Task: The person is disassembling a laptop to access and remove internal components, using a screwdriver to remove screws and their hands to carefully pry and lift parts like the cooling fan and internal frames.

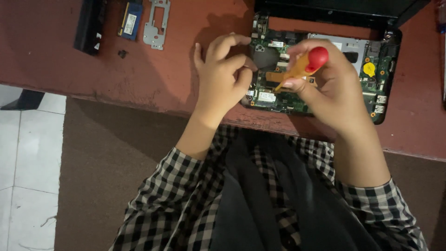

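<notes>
While the left hand point(222, 74) is resting curled and holding nothing beside the green circuit board point(320, 74), the right hand point(325, 88) is gripping a screwdriver point(304, 65) with orange shaft and red cap.

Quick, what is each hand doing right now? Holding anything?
Left hand: fingers curled at the edge of the opened laptop; whether it pinches anything cannot be told.
Right hand: closed on a screwdriver with a red-capped orange handle.

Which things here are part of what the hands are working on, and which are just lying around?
In use:
right hand
left hand
screwdriver
opened laptop board

Lying about:
memory module
metal bracket
small dark screw
black part at the table edge
</notes>
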